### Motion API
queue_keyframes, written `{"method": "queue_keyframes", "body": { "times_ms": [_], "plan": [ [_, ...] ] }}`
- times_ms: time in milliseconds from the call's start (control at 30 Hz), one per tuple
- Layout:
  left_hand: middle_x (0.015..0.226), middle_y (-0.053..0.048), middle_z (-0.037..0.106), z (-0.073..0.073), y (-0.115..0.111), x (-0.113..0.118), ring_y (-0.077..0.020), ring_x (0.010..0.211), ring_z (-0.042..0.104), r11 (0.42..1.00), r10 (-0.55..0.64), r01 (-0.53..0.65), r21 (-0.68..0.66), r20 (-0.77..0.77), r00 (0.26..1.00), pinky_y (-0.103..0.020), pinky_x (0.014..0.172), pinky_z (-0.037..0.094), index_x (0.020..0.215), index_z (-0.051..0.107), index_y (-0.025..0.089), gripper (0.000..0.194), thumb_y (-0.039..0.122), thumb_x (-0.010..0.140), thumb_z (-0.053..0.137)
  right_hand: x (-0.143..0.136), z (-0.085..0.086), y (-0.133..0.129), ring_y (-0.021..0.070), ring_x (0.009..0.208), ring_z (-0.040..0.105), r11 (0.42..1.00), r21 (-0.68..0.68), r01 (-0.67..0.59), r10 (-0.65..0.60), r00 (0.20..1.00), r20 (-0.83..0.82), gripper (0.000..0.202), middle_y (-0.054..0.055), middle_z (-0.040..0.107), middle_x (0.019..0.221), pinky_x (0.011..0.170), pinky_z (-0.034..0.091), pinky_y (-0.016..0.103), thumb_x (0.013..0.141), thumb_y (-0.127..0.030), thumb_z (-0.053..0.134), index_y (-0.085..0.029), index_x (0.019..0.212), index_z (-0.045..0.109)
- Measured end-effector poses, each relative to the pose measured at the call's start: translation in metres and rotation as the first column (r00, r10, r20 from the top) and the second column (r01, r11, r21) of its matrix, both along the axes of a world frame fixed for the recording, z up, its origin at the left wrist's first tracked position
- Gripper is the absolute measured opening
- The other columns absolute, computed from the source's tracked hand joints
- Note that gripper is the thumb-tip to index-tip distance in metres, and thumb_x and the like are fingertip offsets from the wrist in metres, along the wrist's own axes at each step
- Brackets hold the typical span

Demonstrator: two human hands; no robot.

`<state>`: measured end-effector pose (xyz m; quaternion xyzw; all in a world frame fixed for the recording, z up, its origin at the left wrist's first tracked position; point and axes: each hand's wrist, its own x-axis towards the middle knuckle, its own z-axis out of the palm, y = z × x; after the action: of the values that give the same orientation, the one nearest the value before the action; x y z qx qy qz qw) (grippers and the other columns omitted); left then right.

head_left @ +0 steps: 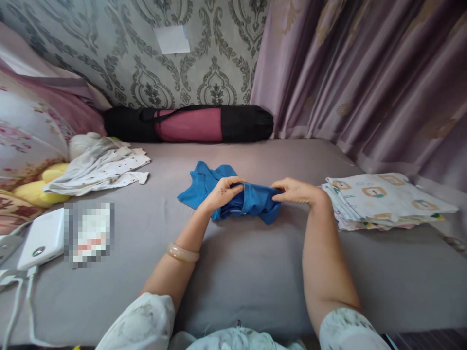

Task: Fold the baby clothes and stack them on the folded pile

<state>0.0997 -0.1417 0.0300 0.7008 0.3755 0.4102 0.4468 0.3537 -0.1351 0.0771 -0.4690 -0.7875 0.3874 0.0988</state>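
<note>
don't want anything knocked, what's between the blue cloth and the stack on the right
In the head view, the right hand lies between the blue cloth and the stack, pinching the cloth's edge.

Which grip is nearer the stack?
Right. The right grip is just left of the stack, at the blue garment's right end; the left grip is farther left, at the garment's middle.

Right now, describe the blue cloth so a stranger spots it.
On the grey sheet, look between the pale clothes and the patterned stack. There the left hand and right hand hold the blue cloth, the only one in plain bright blue.
</note>
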Motion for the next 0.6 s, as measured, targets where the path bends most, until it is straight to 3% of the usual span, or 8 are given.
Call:
{"method": "queue_keyframes", "body": {
  "times_ms": [100, 167, 267, 400, 500, 600],
  "plan": [
    [0.094, -0.006, 0.072, 0.001, -0.003, 0.000, -0.0214, 0.094, 0.065, 0.996, -0.048, 0.051, -0.076, 0.037, 0.998, -0.031, 0.085, 0.050, 0.100, 0.070, 0.014, 0.031, 0.038, 0.083, 0.061, -0.014, 0.003, -0.002, 0.0231, 0.099, 0.063, 0.999, 0.043, -0.007, 0.014, 0.985, -0.172, 0.040, 0.006, 0.071, 0.107, 0.088, 0.049, 0.033, 0.075, -0.044, 0.066, -0.021, 0.106, 0.072],
    [0.093, -0.006, 0.072, 0.004, -0.005, 0.000, -0.0209, 0.094, 0.065, 0.990, -0.081, 0.089, -0.108, 0.072, 0.994, -0.030, 0.084, 0.050, 0.100, 0.070, 0.015, 0.034, 0.043, 0.083, 0.061, -0.027, 0.005, -0.003, 0.0215, 0.099, 0.063, 0.998, 0.064, 0.007, 0.011, 0.965, -0.262, 0.042, 0.006, 0.071, 0.107, 0.089, 0.048, 0.034, 0.078, -0.048, 0.062, -0.021, 0.109, 0.071],
    [0.080, -0.003, 0.069, 0.006, -0.007, 0.001, -0.0168, 0.080, 0.064, 0.985, -0.071, 0.086, -0.151, 0.100, 0.992, -0.026, 0.073, 0.050, 0.093, 0.070, 0.014, 0.036, 0.048, 0.083, 0.062, -0.043, 0.003, -0.002, 0.0195, 0.089, 0.064, 0.998, 0.060, 0.001, 0.018, 0.949, -0.316, 0.041, 0.006, 0.072, 0.097, 0.081, 0.050, 0.032, 0.079, -0.050, 0.062, -0.019, 0.102, 0.072],
    [0.065, 0.001, 0.059, 0.008, -0.005, 0.000, -0.0106, 0.060, 0.054, 0.981, 0.041, -0.030, -0.193, 0.051, 0.998, -0.021, 0.054, 0.041, 0.078, 0.065, 0.014, 0.041, 0.055, 0.081, 0.061, -0.050, -0.002, 0.000, 0.0167, 0.075, 0.062, 0.998, 0.050, 0.044, -0.025, 0.944, -0.329, 0.038, 0.004, 0.071, 0.082, 0.068, 0.048, 0.028, 0.076, -0.052, 0.064, -0.016, 0.087, 0.072],
    [0.074, -0.001, 0.062, 0.013, -0.001, -0.009, -0.0123, 0.070, 0.057, 0.981, 0.151, -0.144, -0.132, 0.045, 0.988, -0.022, 0.062, 0.044, 0.083, 0.066, 0.015, 0.040, 0.054, 0.079, 0.063, -0.043, -0.007, 0.006, 0.0158, 0.070, 0.060, 0.975, 0.074, 0.210, -0.164, 0.902, -0.398, 0.038, 0.003, 0.069, 0.077, 0.065, 0.047, 0.027, 0.074, -0.054, 0.065, -0.016, 0.082, 0.070],
    [0.079, -0.002, 0.065, 0.019, 0.004, -0.027, -0.0137, 0.073, 0.060, 0.966, 0.242, -0.238, -0.104, 0.021, 0.970, -0.024, 0.067, 0.046, 0.087, 0.066, 0.015, 0.038, 0.052, 0.078, 0.064, -0.031, -0.017, 0.016, 0.0168, 0.070, 0.060, 0.872, 0.066, 0.485, -0.394, 0.775, -0.495, 0.041, 0.003, 0.069, 0.076, 0.065, 0.047, 0.028, 0.069, -0.057, 0.068, -0.017, 0.079, 0.069]
  ]
}}
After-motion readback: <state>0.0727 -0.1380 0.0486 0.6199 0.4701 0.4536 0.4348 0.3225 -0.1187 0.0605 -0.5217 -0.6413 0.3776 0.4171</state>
